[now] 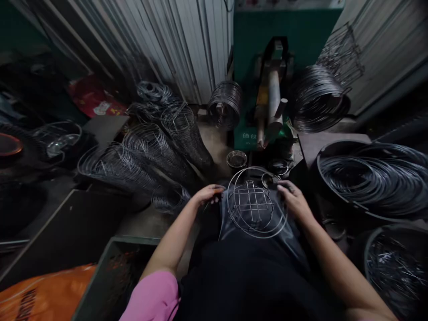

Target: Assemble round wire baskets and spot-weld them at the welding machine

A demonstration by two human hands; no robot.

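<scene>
A dark, shiny sheet (230,223) lies over my lap, its upper edge between my hands. My left hand (210,195) is closed at the sheet's left edge, thumb and fingers pinched together. At the opposite edge my right hand (294,199) is also closed, fingers bent; exactly how it grips the sheet is hard to see in the dim light. Between the hands, on the sheet, rest a wire grid rack (254,199) and large wire rings (264,235) that overlap it. A small ring (269,179) lies just left of my right fingertips.
Ahead stands a green machine (244,116) with a cylindrical arm (274,89). Stacks of wire rings (167,147) lean on the left. Wire hoops fill a round tub (321,178) on the right, above a bin of metal pieces (394,263). A green crate (96,276) sits lower left.
</scene>
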